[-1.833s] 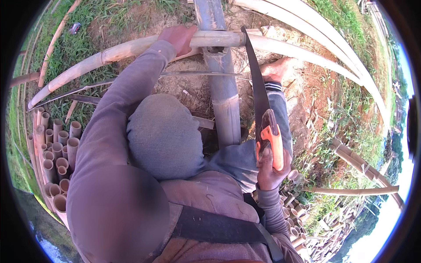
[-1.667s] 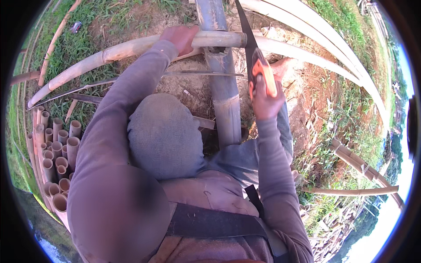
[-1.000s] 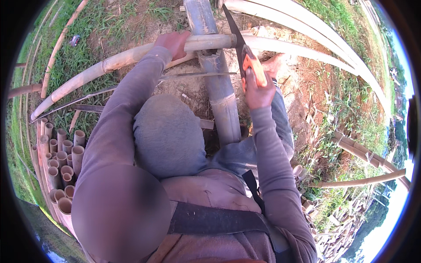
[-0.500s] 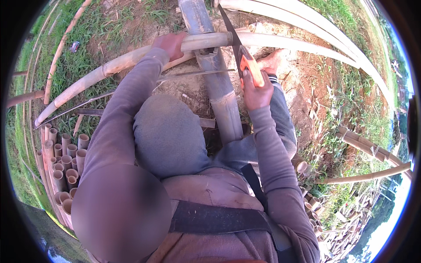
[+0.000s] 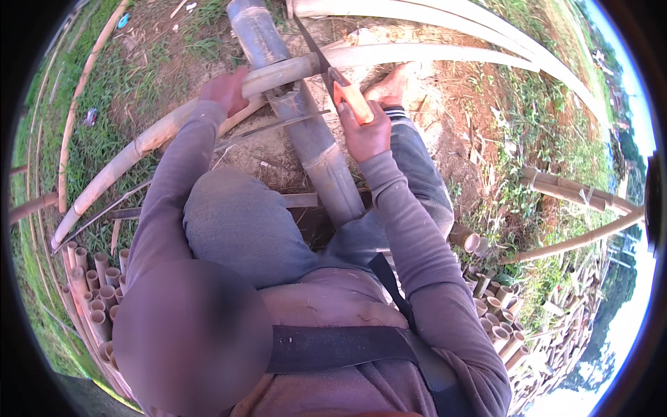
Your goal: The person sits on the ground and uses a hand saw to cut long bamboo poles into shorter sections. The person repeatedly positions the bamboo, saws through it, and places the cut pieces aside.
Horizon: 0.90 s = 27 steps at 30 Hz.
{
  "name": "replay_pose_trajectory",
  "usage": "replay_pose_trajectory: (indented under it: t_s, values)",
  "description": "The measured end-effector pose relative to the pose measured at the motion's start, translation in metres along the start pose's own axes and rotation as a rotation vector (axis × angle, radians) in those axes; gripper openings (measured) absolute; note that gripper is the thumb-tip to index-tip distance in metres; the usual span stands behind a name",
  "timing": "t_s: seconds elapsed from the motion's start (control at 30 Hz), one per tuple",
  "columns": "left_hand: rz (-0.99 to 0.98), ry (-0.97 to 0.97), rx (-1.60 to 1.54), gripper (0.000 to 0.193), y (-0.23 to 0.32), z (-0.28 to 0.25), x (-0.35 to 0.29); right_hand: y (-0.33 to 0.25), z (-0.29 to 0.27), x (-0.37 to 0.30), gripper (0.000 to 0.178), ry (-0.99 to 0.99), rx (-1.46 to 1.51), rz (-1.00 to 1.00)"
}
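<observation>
My left hand is closed around a bamboo pole, pressing it down near where it crosses a thick grey bamboo trunk. A handsaw with an orange handle is gripped in my right hand. Its dark blade stands across the pole, touching it just right of the trunk. Beyond the blade a paler bamboo length stretches to the right; whether it still joins the pole cannot be made out. My bare foot rests on the ground beside the saw handle.
Long split bamboo lengths curve along the far right. Cut bamboo tubes stand bundled at my left, with more tubes at my right. A thin long strip crosses the trunk near my knee. Bamboo poles lie at the right.
The whole view has shifted, so the scene sits further left in it. My right hand has pushed the saw a little forward, away from me. My left hand keeps its hold on the pole.
</observation>
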<state>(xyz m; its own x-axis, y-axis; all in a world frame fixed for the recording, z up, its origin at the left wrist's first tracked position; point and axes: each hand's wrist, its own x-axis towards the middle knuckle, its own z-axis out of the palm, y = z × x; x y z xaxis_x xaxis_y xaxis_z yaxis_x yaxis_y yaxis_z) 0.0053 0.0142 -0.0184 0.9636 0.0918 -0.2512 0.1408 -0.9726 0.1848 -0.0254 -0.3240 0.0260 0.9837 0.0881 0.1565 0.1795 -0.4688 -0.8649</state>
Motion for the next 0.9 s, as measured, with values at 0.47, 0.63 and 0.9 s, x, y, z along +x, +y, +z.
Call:
replay_pose_trajectory:
  t_s: [0.47,0.63,0.9]
  values:
    - [0.018,0.009,0.012,0.052,0.007,-0.005,0.001,-0.002,0.01,0.019,0.029,0.023,0.051,0.053]
    - [-0.025,-0.005,0.026,0.053,0.004,-0.003,-0.011,-0.042,-0.082,-0.114,0.015,-0.045,-0.029,0.106]
    - [0.02,-0.008,0.025,0.054,0.016,-0.003,0.004,0.012,-0.004,0.0,0.02,0.019,0.01,-0.039]
